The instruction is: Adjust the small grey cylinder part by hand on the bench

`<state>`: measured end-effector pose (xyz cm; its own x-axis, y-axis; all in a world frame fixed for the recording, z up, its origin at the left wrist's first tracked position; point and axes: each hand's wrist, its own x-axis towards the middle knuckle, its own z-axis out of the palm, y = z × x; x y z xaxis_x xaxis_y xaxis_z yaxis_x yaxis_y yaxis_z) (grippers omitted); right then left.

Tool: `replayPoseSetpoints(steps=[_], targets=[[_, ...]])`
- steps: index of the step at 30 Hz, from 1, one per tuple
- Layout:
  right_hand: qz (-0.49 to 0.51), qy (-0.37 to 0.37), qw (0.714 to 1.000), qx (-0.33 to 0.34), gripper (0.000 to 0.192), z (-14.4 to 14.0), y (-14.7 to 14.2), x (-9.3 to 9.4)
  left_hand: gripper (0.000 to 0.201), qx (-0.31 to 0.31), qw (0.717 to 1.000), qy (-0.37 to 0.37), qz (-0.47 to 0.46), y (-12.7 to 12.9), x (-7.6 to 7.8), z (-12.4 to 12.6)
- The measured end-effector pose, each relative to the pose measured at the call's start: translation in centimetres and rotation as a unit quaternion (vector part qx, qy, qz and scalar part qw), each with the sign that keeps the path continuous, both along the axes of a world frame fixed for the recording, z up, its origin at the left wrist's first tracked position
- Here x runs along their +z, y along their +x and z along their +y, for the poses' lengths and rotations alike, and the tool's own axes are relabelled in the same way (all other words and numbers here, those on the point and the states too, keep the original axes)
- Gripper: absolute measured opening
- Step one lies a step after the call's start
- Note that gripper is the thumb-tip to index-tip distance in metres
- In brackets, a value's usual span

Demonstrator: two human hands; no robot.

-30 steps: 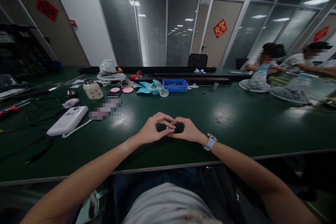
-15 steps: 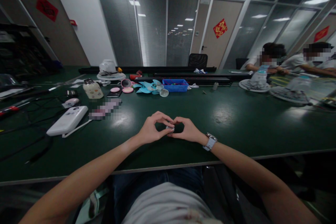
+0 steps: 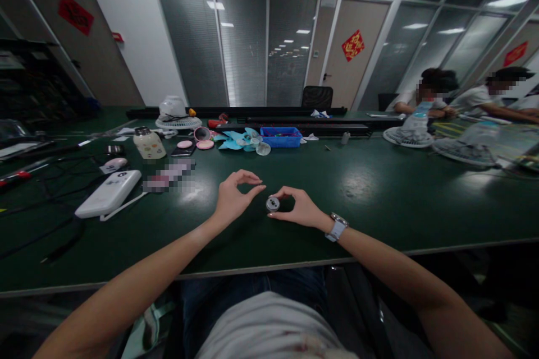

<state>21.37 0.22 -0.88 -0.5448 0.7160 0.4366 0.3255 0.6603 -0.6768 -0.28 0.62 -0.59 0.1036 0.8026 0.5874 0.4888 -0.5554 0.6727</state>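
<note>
My right hand (image 3: 300,208) grips a small round metal part (image 3: 273,203) between thumb and fingertips; the part sits at the left tip of those fingers, low over the dark green worktop (image 3: 379,190), and I cannot tell whether it touches the surface. Its pale round face with a darker centre is turned up toward me. A white wristwatch (image 3: 337,226) sits on that wrist.

My left hand (image 3: 234,196) is just to the left of the part and apart from it. Its thumb and forefinger are pinched together at their tips, making a small ring, with the other fingers curled above; whether anything is caught between them is too small to see.

Well beyond my fingers, toward the far side of the worktop, lie pale blue fan blades (image 3: 236,139) and, just right of them, a blue tray (image 3: 281,137). Left of the blades stand a cream jar (image 3: 149,143) and two pink discs (image 3: 197,144). Far to the left of my left fingers a white oblong device (image 3: 108,193) lies flat with a white strap beside it, among black cables (image 3: 54,179). Far off to the right of my right fingers, two other people (image 3: 463,98) sit at the same worktop with white fan grilles (image 3: 438,143) before them.
</note>
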Motion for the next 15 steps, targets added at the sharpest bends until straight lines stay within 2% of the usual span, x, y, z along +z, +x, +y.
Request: replayPoseSetpoints(steps=[3, 6, 11, 15], targets=[[-0.001, -0.003, 1.0, -0.012, 0.034, 0.1, 0.0, 0.0, 0.024, 0.046, 0.998, -0.02, 0.028, -1.0, -0.5, 1.1], [-0.002, -0.005, 1.0, -0.025, 0.033, 0.2, 0.0, -0.1, 0.026, 0.066, 0.995, -0.047, 0.063, -1.9, -1.0, 2.4], [-0.007, -0.013, 0.999, -0.037, 0.034, 0.3, 0.1, -0.3, 0.03, 0.073, 0.987, -0.105, 0.095, -3.1, -1.7, 4.0], [-0.007, -0.019, 0.999, -0.041, 0.033, 0.4, 0.1, -0.5, 0.034, 0.066, 0.985, -0.126, 0.102, -3.5, -1.8, 4.3]])
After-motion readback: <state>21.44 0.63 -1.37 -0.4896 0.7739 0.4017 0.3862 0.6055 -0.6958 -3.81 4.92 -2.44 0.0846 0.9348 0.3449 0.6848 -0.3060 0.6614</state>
